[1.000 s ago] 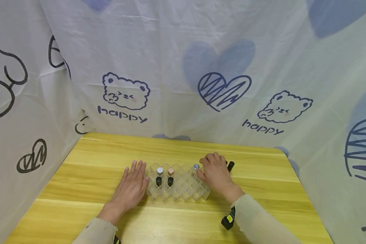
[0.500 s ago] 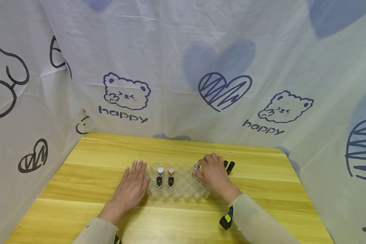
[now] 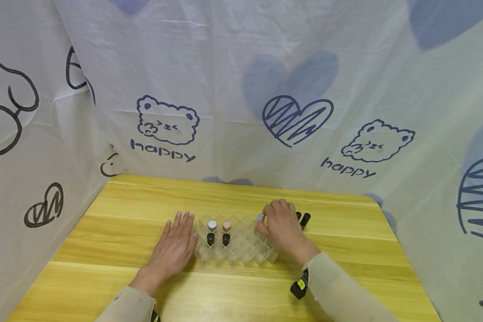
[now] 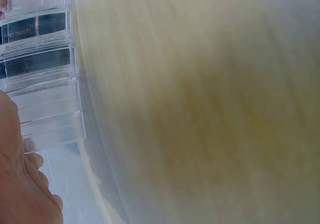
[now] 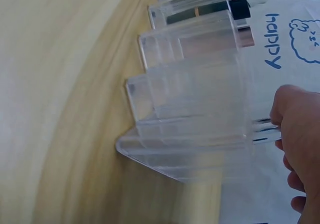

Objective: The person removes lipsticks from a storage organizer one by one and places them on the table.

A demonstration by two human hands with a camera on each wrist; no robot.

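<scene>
A clear lipstick holder [image 3: 243, 251] with diamond-shaped slots stands on the table. My left hand [image 3: 172, 247] lies with straight fingers along its left side, thumb at the wall. At the back right of the holder, my right hand [image 3: 282, 227] pinches a silver-capped tube [image 5: 266, 130] between thumb and fingers; the tube's lower part is hidden in the head view. Standing in slots on the left are a silver-capped lipstick [image 3: 212, 225], a pinkish-capped lipstick [image 3: 226, 226] and two black-capped lipsticks [image 3: 211, 239].
Beyond my right hand, two black tubes [image 3: 305, 219] show, partly hidden by it. The wooden table [image 3: 225, 295] meets a printed white curtain [image 3: 225, 147] at the back, with more curtain at both sides.
My right hand shifts slightly left, then a little back, with its fingers closer round the silver cap. The two black tubes beyond it show more. My left hand stays in place.
</scene>
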